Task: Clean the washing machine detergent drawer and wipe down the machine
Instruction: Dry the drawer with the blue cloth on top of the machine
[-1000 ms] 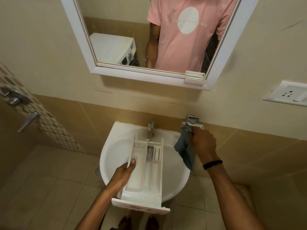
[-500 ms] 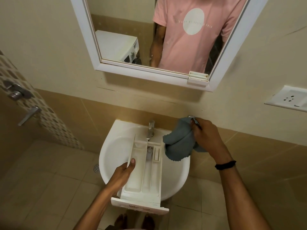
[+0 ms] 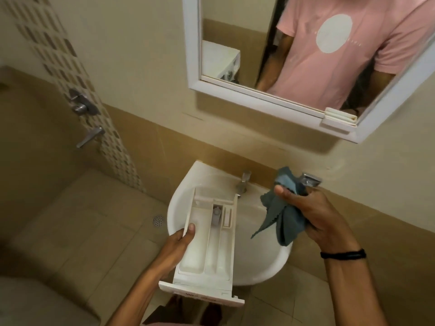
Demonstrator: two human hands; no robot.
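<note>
Detergent drawer (image 3: 207,243) held over white sink (image 3: 266,262), cloth ready.
Left hand (image 3: 181,243) grips the drawer's left wall, thumb hooked over the rim. Drawer is long white plastic with three channels showing bare plastic and a grey cap at the far end of the middle one. Right hand (image 3: 313,212) curls round a bunched grey-blue cloth (image 3: 282,215), soft and hanging in folds above the sink's right side. Metal tap (image 3: 243,182) behind; the white-framed mirror (image 3: 193,55) reflects the washing machine (image 3: 219,60).

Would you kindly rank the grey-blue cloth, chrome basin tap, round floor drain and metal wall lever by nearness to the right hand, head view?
1. Grey-blue cloth, in the right hand.
2. Chrome basin tap, just left.
3. Round floor drain, floor left.
4. Metal wall lever, far left.
</note>
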